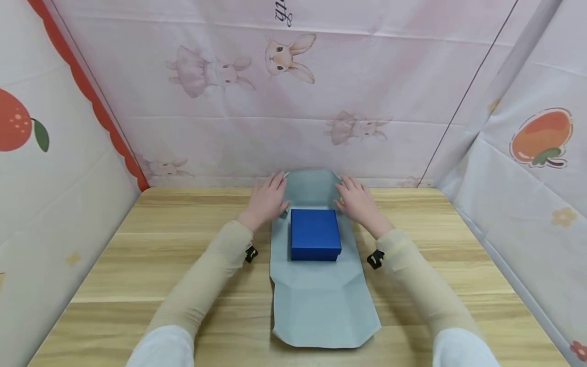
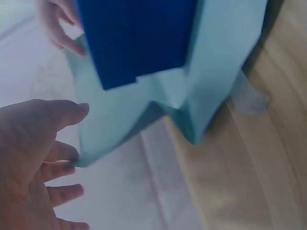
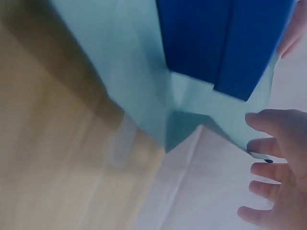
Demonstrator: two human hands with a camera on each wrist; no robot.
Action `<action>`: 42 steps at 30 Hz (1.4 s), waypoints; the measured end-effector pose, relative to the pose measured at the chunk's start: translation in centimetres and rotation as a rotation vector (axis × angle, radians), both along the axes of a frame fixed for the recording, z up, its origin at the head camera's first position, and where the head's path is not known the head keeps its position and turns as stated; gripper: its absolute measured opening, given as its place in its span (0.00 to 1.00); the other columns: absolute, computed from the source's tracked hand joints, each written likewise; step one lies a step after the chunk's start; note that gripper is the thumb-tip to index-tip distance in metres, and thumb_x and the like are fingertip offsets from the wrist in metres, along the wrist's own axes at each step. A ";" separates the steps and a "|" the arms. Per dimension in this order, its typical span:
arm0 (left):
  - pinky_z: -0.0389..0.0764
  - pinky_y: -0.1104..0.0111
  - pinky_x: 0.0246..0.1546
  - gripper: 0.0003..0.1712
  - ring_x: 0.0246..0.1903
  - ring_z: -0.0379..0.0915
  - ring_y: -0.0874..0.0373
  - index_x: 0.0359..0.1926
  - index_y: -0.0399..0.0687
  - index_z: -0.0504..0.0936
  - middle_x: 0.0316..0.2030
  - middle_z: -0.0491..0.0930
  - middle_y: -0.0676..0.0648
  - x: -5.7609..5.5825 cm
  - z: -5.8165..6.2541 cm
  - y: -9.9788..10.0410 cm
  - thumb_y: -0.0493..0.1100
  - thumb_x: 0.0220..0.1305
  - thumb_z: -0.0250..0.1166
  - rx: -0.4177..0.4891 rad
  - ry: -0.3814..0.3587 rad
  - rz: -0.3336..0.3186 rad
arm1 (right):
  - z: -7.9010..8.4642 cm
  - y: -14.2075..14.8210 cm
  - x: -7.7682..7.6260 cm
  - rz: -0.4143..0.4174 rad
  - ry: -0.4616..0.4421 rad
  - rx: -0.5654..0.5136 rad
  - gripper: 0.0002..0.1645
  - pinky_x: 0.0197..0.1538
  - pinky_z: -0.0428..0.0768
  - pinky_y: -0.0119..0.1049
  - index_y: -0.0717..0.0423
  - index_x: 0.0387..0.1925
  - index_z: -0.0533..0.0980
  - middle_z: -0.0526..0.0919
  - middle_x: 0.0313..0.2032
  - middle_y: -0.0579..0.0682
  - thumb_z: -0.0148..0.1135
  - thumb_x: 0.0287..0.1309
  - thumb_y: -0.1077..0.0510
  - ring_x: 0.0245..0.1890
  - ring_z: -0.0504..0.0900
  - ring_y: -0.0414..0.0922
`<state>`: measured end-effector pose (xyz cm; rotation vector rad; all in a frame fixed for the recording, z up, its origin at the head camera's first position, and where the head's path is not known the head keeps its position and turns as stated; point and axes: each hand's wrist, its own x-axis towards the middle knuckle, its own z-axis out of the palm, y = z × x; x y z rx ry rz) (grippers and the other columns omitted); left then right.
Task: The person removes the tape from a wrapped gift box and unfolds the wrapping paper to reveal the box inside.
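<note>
A blue lidded box (image 1: pixel 315 234) sits on a long sheet of pale green paper (image 1: pixel 321 311). The paper's far end is raised behind the box in the head view. At that end's left corner is my left hand (image 1: pixel 266 201), fingertips touching the paper edge and thumb apart from the fingers. My right hand (image 1: pixel 359 204) mirrors it at the right corner, its fingers spread and fairly straight. Each wrist view shows a fingertip right at a paper corner: the left hand (image 2: pixel 29 153) and the right hand (image 3: pixel 288 163). Neither hand touches the box.
A translucent strip (image 2: pixel 249 96) sticks out from the paper's side in the left wrist view, and a similar strip (image 3: pixel 122 143) in the right. The wooden table (image 1: pixel 183 214) ends at a printed cloth backdrop (image 1: pixel 257 137) just behind the hands.
</note>
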<state>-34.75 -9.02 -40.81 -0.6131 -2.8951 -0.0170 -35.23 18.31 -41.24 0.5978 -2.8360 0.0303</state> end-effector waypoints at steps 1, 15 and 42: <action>0.51 0.38 0.70 0.41 0.75 0.47 0.43 0.74 0.41 0.56 0.76 0.50 0.42 -0.5 -0.2 0.0 0.59 0.70 0.56 -0.001 -0.008 0.002 | 0.0 0.0 -0.4 -0.009 -0.019 0.012 0.32 0.66 0.65 0.62 0.58 0.64 0.70 0.60 0.72 0.62 0.62 0.63 0.48 0.72 0.59 0.60; 0.45 0.35 0.70 0.38 0.76 0.29 0.37 0.74 0.56 0.59 0.78 0.35 0.43 -3.2 -4.4 -0.6 0.63 0.69 0.54 -0.110 -0.164 0.110 | -2.9 1.6 -3.5 -0.083 -0.297 0.070 0.34 0.70 0.49 0.70 0.50 0.66 0.70 0.41 0.77 0.62 0.62 0.62 0.41 0.76 0.39 0.64; 0.40 0.29 0.66 0.54 0.76 0.25 0.35 0.77 0.72 0.42 0.78 0.38 0.39 -3.4 -4.3 -3.6 0.80 0.55 0.52 -0.036 -0.513 0.065 | -4.1 4.3 -4.5 0.026 -0.658 0.055 0.50 0.71 0.38 0.70 0.44 0.78 0.42 0.36 0.77 0.63 0.53 0.65 0.34 0.75 0.30 0.68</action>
